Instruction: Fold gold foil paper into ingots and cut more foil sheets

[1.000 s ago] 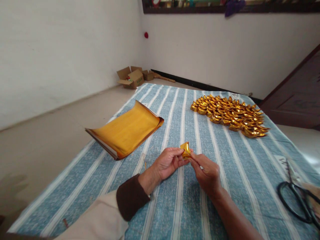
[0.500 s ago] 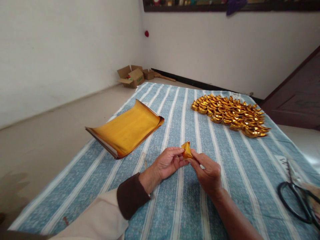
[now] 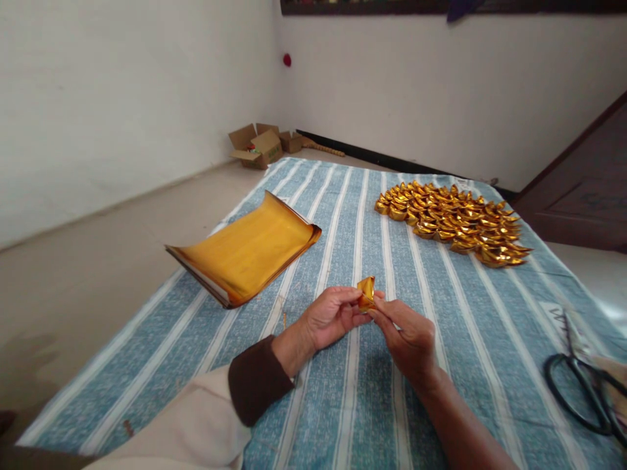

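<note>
A small piece of folded gold foil paper (image 3: 366, 293) is held up between both hands, above the blue striped cloth (image 3: 337, 225). My left hand (image 3: 336, 318) pinches its left side, thumb in front and fingers curled beneath. On the lower right edge, my right hand (image 3: 405, 336) grips it between thumb and forefinger. Ahead and left lies a stack of gold foil sheets (image 3: 249, 248) with curled edges. Many folded gold paper ingots (image 3: 448, 222) sit packed in rows at the far right of the cloth.
Black-handled scissors (image 3: 580, 385) rest at the right edge, blades pointing away. An open cardboard box (image 3: 259, 149) stands on the floor beyond the far left corner. A dark wooden panel (image 3: 582, 176) leans at right. Small scraps dot the cloth at left.
Both hands keep hold of the folded gold foil paper, which has turned very slightly. The right fingers have shifted a little along its lower edge. The whole view has tilted down slightly.
</note>
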### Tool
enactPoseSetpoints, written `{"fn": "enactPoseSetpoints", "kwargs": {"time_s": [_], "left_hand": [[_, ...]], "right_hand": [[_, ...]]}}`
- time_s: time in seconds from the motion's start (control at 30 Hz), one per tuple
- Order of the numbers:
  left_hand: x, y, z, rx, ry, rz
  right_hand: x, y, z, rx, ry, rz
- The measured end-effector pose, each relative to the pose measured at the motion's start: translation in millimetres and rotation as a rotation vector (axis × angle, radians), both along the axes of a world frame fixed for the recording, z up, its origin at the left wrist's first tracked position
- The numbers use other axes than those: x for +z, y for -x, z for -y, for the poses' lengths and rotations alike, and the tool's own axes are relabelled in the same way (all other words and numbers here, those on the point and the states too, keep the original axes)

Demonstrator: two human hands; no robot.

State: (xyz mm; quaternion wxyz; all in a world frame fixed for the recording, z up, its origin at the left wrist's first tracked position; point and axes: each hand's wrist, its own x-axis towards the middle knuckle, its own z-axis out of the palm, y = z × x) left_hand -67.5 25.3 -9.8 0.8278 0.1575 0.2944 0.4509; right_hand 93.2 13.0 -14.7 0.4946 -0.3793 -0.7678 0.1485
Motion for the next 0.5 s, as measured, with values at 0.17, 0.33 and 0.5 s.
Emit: {"fn": "enactPoseSetpoints", "kwargs": {"time_s": [0.17,0.33,0.5], "left_hand": [[-0.4,0.3,-0.5,-0.006,-0.015,-0.021],[-2.4,0.8,-0.8,-0.017,-0.038,-0.03],[-3.5,0.7,-0.2,-0.033,-0.063,-0.019]], "right_hand": [[-0.2,0.0,-1.5,0.008,-0.011,-0.004],[0.7,-0.4,-2.7,0.013,-0.005,-0.019],[-0.8,-1.3,-1.7,0.009,0.047,-0.034]]}}
